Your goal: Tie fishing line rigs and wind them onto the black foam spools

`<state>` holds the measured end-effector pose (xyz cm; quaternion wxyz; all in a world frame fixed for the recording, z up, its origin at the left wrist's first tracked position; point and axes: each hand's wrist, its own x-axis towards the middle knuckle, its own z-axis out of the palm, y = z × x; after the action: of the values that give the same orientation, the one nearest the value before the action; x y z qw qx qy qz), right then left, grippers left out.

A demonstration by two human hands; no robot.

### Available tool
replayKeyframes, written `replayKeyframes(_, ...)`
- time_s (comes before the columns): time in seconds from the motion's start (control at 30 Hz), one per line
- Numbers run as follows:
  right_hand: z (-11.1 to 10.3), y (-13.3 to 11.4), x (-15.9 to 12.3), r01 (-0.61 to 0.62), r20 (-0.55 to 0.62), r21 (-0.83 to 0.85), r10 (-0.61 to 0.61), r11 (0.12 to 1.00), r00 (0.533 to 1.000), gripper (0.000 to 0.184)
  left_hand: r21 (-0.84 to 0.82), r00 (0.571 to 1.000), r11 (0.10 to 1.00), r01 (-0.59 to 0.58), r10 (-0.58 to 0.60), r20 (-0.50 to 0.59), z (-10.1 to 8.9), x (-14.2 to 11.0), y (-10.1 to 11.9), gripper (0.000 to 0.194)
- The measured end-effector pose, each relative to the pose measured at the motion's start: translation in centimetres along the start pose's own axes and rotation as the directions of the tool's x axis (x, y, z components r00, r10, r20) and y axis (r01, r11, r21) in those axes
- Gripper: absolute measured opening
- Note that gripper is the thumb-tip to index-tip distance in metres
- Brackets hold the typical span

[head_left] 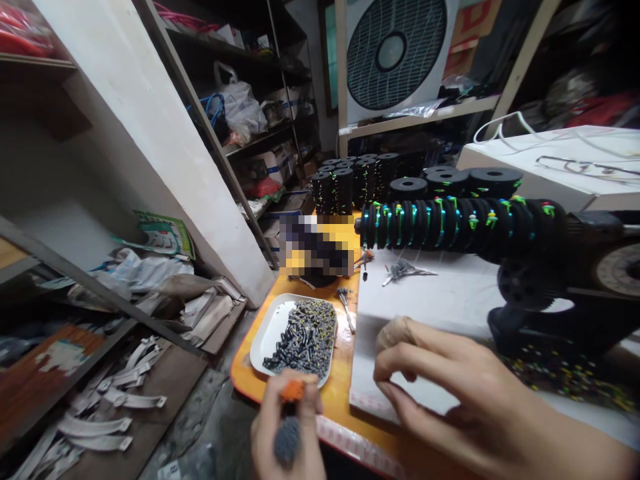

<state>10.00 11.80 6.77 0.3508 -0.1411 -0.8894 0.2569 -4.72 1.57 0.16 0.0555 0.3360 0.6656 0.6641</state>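
Note:
My left hand (295, 433) is closed at the bottom centre, just in front of a white tray (265, 340). Between its fingers show an orange tuft (293, 391) and a dark grey rounded clump (287, 440), whose kind I cannot make out. Small black and grey cylindrical pieces (305, 340), some with yellow, fill much of the tray. My right hand (445, 380) hovers over a white board (380, 300), thumb and forefinger tips together; anything between them is too small to see. Above it, black foam discs (450, 223) wound with line and bright green and yellow bits sit along a machine's shaft.
A machine with a gear (525, 283) and a dial (623, 267) stands at right, loose coloured bits (560, 373) beneath it. Black foam spools (343, 187) stand at the back of the orange table (250, 360). Grey bundles (400, 270) lie on the board. Shelves flank the left.

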Motion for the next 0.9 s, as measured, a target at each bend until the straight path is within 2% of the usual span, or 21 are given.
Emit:
replayKeyframes(0.07, -0.4, 0.3, 0.2, -0.013, 0.009, 0.021, 0.012, 1.000, 1.000, 0.014, 0.088, 0.998, 0.995, 0.047, -0.051, 0.042, -0.7, 1.0, -0.5, 0.017)
replayKeyframes(0.13, -0.7, 0.4, 0.3, -0.037, 0.034, 0.054, 0.035, 0.998, 0.999, 0.014, 0.151, 0.971, 0.988, 0.042, -0.076, 0.227, -0.9, 1.5, -1.0, 0.014)
replayKeyframes(0.2, -0.9, 0.1, 0.4, -0.075, 0.051, 0.075, 0.071, 0.994, 0.996, 0.013, 0.154, 0.885, 0.988, -0.018, -0.056, 0.462, -0.5, 1.5, -1.3, 0.011)
replayKeyframes(0.27, -0.9, -0.1, 0.4, -0.112, 0.042, 0.096, 0.109, 0.989, 0.993, 0.013, 0.088, 0.800, 0.993, -0.075, 0.007, 0.600, 0.2, 1.2, -1.2, 0.018)
replayKeyframes(0.3, -0.8, -0.1, 0.4, -0.134, 0.039, 0.114, 0.131, 0.984, 0.991, 0.013, 0.061, 0.788, 0.995, -0.077, 0.023, 0.616, 0.6, 1.0, -1.0, 0.024)
replayKeyframes(0.33, -0.8, -0.1, 0.4, -0.157, 0.045, 0.138, 0.152, 0.978, 0.987, 0.013, 0.045, 0.795, 0.997, -0.057, 0.018, 0.606, 0.8, 0.8, -0.8, 0.030)
replayKeyframes(0.4, -0.7, 0.0, 0.4, -0.195, 0.058, 0.191, 0.188, 0.962, 0.981, 0.012, 0.029, 0.840, 0.999, 0.023, -0.035, 0.542, 1.0, 0.6, -0.3, 0.035)
replayKeyframes(0.5, -0.6, 0.3, 0.4, -0.210, 0.064, 0.221, 0.201, 0.952, 0.977, 0.011, -0.077, 0.885, 0.986, 0.146, -0.096, 0.455, 1.0, 0.5, 0.3, 0.018)
replayKeyframes(0.57, -0.5, 0.4, 0.3, -0.222, 0.072, 0.222, 0.211, 0.949, 0.975, 0.012, -0.203, 0.889, 0.955, 0.216, -0.107, 0.445, 1.1, 0.4, 0.5, 0.014)
replayKeyframes(0.63, -0.3, 0.4, 0.2, -0.240, 0.084, 0.228, 0.227, 0.944, 0.970, 0.012, -0.306, 0.866, 0.893, 0.329, -0.156, 0.476, 1.3, 0.0, 0.5, 0.019)
replayKeyframes(0.67, -0.2, 0.4, 0.1, -0.246, 0.080, 0.236, 0.233, 0.940, 0.969, 0.013, -0.333, 0.841, 0.852, 0.404, -0.203, 0.502, 1.4, -0.3, 0.5, 0.022)
replayKeyframes(0.73, 0.0, 0.3, 0.0, -0.245, 0.059, 0.264, 0.237, 0.933, 0.970, 0.013, -0.346, 0.766, 0.752, 0.561, -0.313, 0.562, 1.8, -0.9, 0.3, 0.028)
replayKeyframes(0.8, 0.2, 0.2, 0.0, -0.242, 0.033, 0.302, 0.244, 0.922, 0.969, 0.013, -0.353, 0.701, 0.659, 0.664, -0.386, 0.599, 2.2, -1.6, 0.2, 0.032)
replayKeyframes(0.83, 0.2, 0.1, 0.0, -0.245, 0.024, 0.317, 0.251, 0.916, 0.968, 0.013, -0.362, 0.687, 0.627, 0.689, -0.406, 0.603, 2.4, -1.8, 0.1, 0.033)
replayKeyframes(0.9, 0.3, 0.0, 0.0, -0.256, 0.016, 0.326, 0.266, 0.910, 0.964, 0.013, -0.390, 0.686, 0.592, 0.705, -0.429, 0.588, 2.8, -2.2, 0.2, 0.033)
